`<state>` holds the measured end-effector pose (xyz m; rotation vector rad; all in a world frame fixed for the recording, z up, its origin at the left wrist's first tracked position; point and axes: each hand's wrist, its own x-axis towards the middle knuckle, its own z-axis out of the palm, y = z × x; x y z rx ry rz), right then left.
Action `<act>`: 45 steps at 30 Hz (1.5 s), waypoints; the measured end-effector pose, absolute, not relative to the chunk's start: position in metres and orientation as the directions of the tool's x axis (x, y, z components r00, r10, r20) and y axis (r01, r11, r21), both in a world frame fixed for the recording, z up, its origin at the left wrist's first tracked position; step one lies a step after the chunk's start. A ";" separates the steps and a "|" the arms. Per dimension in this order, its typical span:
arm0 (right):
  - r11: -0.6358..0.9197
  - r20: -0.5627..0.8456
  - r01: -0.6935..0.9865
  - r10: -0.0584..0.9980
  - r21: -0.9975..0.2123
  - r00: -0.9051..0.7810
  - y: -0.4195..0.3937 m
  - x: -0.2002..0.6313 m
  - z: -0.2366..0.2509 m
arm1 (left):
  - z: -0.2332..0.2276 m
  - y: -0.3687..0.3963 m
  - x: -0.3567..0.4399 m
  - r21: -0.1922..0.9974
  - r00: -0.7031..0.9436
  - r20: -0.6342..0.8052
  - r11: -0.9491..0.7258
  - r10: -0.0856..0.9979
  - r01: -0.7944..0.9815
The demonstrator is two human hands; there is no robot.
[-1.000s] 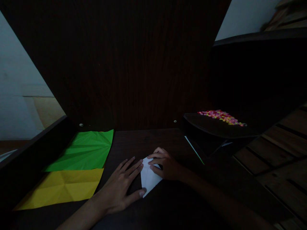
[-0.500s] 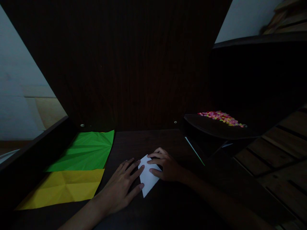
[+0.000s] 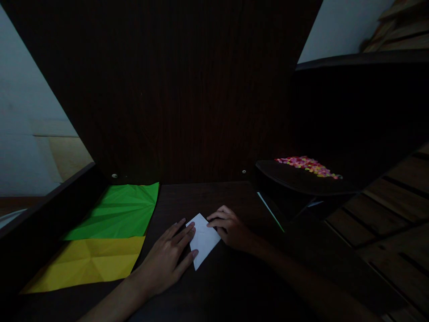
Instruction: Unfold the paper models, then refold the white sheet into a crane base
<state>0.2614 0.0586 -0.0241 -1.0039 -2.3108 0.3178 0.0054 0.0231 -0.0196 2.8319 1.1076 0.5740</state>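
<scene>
Two hands pressed flat on a small white paper (image 3: 203, 239) at the near middle of the dark bench (image 3: 214, 197): the left hand (image 3: 167, 261) spread wide, the right hand (image 3: 231, 228) fingertips down. Some folds looked made; its shape remained unfinished. Creased green (image 3: 117, 212) and yellow (image 3: 90, 264) sheets lay left.

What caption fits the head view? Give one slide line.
Left hand and right hand press a small folded white paper flat on a dark wooden desk.

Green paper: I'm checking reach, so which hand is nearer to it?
Left. The left hand lies just right of the green paper; the right hand is farther right, beyond the white paper.
</scene>
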 end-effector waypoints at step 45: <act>0.762 0.359 0.471 0.633 -0.444 -0.686 0.047 0.262 -0.011 | -0.021 0.030 0.002 0.145 0.746 0.251 -0.785 0.617 0.602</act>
